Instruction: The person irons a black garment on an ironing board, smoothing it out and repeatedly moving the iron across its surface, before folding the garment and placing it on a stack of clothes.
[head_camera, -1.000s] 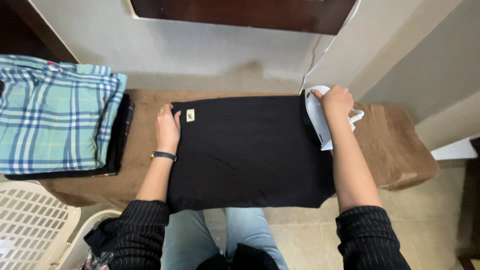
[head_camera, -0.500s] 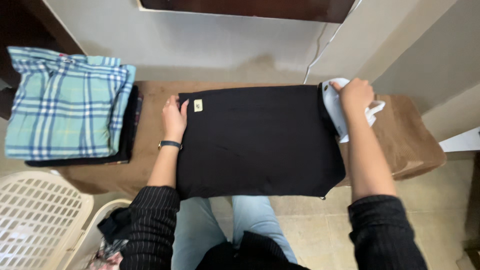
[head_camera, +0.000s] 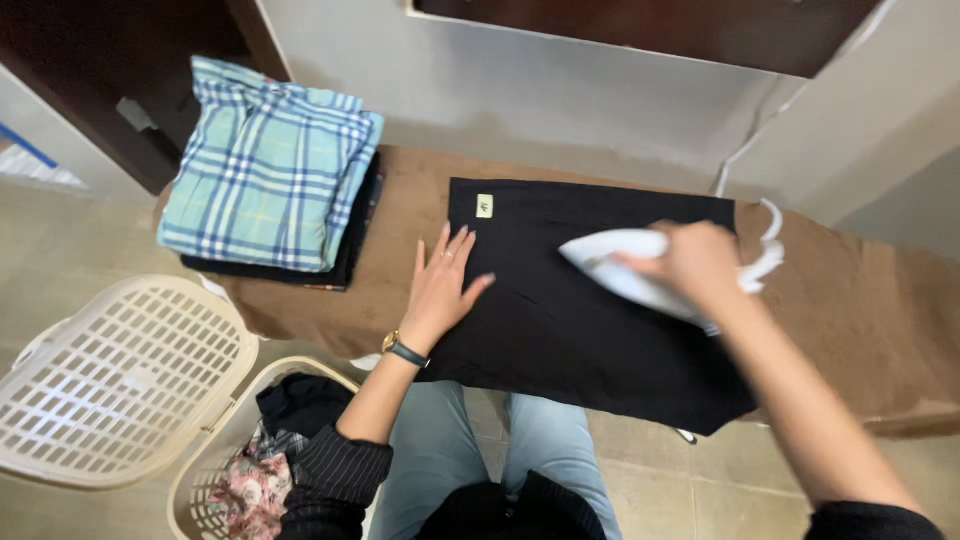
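A black folded garment (head_camera: 590, 330) with a small pale label lies flat on a brown ironing board (head_camera: 870, 310). My right hand (head_camera: 690, 262) grips the handle of a white iron (head_camera: 625, 270), which rests on the garment's middle with its tip pointing left. My left hand (head_camera: 445, 285) lies flat, fingers spread, on the garment's left edge, with a watch on the wrist.
A folded blue plaid shirt (head_camera: 265, 175) tops a pile of dark clothes at the board's left end. Two pale plastic laundry baskets (head_camera: 115, 375) stand on the floor at lower left, one holding dark and floral clothes. The iron's white cord (head_camera: 745, 150) runs up the wall.
My right hand has slid the iron from the garment's right edge leftward onto its middle. My left hand has moved down the left edge. The view has shifted right.
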